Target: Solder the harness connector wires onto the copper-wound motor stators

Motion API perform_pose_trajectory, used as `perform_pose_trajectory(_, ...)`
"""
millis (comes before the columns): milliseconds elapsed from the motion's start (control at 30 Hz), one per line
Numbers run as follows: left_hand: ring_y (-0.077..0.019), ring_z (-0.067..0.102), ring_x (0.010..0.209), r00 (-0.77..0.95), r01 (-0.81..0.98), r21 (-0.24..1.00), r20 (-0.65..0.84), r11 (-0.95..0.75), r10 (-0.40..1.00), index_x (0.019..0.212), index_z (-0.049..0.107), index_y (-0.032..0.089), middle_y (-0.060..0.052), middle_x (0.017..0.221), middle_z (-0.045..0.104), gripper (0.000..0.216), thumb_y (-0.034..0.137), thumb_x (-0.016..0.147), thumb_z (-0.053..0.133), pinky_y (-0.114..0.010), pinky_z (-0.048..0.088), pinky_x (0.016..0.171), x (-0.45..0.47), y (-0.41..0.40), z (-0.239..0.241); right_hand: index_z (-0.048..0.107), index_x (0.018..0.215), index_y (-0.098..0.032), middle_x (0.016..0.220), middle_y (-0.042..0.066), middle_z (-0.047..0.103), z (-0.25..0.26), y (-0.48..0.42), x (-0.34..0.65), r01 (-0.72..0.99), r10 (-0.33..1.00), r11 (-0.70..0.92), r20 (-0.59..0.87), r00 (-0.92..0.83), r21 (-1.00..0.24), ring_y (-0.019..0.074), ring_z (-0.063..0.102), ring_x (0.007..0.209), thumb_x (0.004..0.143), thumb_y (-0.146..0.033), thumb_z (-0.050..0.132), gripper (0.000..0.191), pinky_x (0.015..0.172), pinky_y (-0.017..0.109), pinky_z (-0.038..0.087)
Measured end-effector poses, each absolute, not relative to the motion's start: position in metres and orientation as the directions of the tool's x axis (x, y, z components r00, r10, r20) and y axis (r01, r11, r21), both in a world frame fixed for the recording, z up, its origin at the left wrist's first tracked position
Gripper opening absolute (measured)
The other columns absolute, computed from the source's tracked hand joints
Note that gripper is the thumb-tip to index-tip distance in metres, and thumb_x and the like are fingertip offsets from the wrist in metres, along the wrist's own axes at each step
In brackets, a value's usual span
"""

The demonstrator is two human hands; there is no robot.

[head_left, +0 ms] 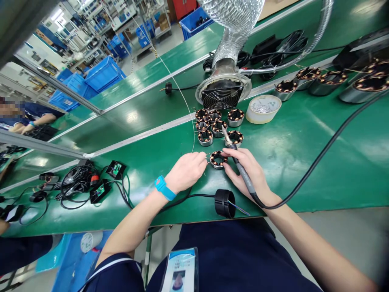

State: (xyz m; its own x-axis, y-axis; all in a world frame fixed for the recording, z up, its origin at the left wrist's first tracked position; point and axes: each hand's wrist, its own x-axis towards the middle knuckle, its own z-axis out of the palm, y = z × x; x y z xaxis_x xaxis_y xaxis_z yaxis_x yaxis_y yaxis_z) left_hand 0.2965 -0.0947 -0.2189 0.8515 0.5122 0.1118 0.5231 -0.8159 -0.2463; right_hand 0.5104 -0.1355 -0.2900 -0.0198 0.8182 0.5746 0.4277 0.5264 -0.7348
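My right hand (247,170) holds a soldering iron (243,172), its tip pointing away from me over a group of wound motor stators (213,115). Thumb and forefinger of that hand also steady a single small stator (218,159) with copper windings, lying on the green bench. Close to its left side, my left hand (190,170) is closed in a pinch by the stator's thin wire leads. What the fingertips grip is hidden. A thin pale wire (182,95) hangs down to the back of this hand. Nearer me lies a black cylindrical housing (224,202) with wires and a cable.
A fume extractor (223,91) with a foil duct stands behind the stators. Beside it is a tape-roll dish (263,109) with silvery bits. Larger stators (328,81) line the right rear. Coiled black cables (77,180) lie left. A co-worker (27,117) sits across.
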Motion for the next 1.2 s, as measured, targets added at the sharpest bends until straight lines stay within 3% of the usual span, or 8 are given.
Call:
perform_pose_trajectory(233,-0.0160,0.057,0.077,0.756,0.644,-0.049,0.195,-0.763,0.625,0.087,0.064,0.015,-0.005,0.089,0.062,0.031,0.021,0.106,0.041,-0.030,0.042,0.068,0.294,-0.095,-0.229,0.054,0.140,-0.028,0.119,0.009,0.065,-0.292,-0.135,0.510,0.442,0.801,0.544,0.599,-0.020,-0.713,0.0226,0.067,0.110,0.095,-0.011,0.061,0.049,0.098,0.041,0.056)
perform_pose_trajectory(367,-0.0168,0.062,0.090,0.618,0.697,0.304,0.204,-0.649,0.759,0.111,0.066,0.015,-0.007,0.106,0.065,0.027,0.039,0.098,0.063,-0.028,0.047,0.074,0.288,-0.092,-0.222,0.054,0.141,-0.029,0.121,0.009,0.064,-0.290,-0.134,0.509,0.490,0.770,0.566,0.637,-0.029,-0.663,0.0242,0.066,0.112,0.093,-0.014,0.065,0.051,0.097,0.041,0.058)
perform_pose_trajectory(433,-0.0176,0.062,0.089,0.522,0.708,0.481,0.137,-0.517,0.842,0.118,0.067,0.015,-0.007,0.106,0.067,0.040,0.046,0.092,0.070,-0.027,0.047,0.075,0.285,-0.087,-0.217,0.054,0.142,-0.029,0.124,0.010,0.062,-0.288,-0.132,0.507,0.500,0.757,0.589,0.650,-0.065,-0.635,0.0245,0.065,0.113,0.092,-0.017,0.069,0.053,0.096,0.039,0.059)
perform_pose_trajectory(567,-0.0163,0.063,0.082,0.522,0.668,0.697,-0.189,-0.260,0.832,0.105,0.076,0.016,-0.006,0.099,0.075,0.032,0.044,0.095,0.065,-0.026,0.045,0.074,0.281,-0.068,-0.212,0.051,0.145,-0.031,0.129,0.010,0.059,-0.285,-0.124,0.500,0.483,0.759,0.620,0.629,-0.169,-0.618,0.0247,0.065,0.114,0.094,-0.020,0.067,0.054,0.094,0.038,0.060)
perform_pose_trajectory(767,-0.0138,0.060,0.075,0.611,0.533,0.845,-0.358,-0.033,0.706,0.088,0.078,0.013,-0.004,0.083,0.074,0.024,0.033,0.090,0.066,-0.024,0.043,0.071,0.281,-0.052,-0.222,0.049,0.147,-0.033,0.127,0.009,0.060,-0.286,-0.109,0.487,0.411,0.730,0.672,0.646,-0.224,-0.616,0.0204,0.070,0.108,0.099,-0.012,0.056,0.052,0.095,0.035,0.061)
perform_pose_trajectory(1000,-0.0104,0.054,0.067,0.564,0.039,0.941,-0.298,0.335,0.770,0.076,0.073,0.011,-0.004,0.073,0.066,0.048,0.055,0.066,0.087,-0.025,0.041,0.070,0.289,-0.052,-0.260,0.059,0.135,-0.030,0.114,0.007,0.067,-0.288,-0.111,0.468,0.440,0.736,0.613,0.677,-0.016,-0.656,0.0207,0.072,0.098,0.099,-0.013,0.056,0.039,0.088,0.037,0.063)
perform_pose_trajectory(1100,-0.0119,0.055,0.067,0.486,-0.008,0.952,-0.265,0.307,0.833,0.079,0.072,0.011,-0.004,0.072,0.065,0.054,0.063,0.068,0.084,-0.026,0.043,0.069,0.292,-0.048,-0.272,0.061,0.131,-0.028,0.112,0.008,0.069,-0.290,-0.107,0.461,0.412,0.760,0.585,0.649,0.023,-0.699,0.0227,0.070,0.101,0.099,-0.016,0.056,0.034,0.091,0.042,0.062)
perform_pose_trajectory(1200,-0.0186,0.064,0.083,0.454,0.198,0.980,-0.084,-0.008,0.887,0.085,0.074,0.013,-0.009,0.085,0.071,0.047,0.060,0.085,0.069,-0.034,0.049,0.085,0.287,-0.053,-0.261,0.060,0.132,-0.030,0.117,0.009,0.069,-0.287,-0.107,0.456,0.401,0.768,0.592,0.641,-0.018,-0.699,0.0262,0.070,0.105,0.099,-0.020,0.056,0.034,0.093,0.048,0.061)
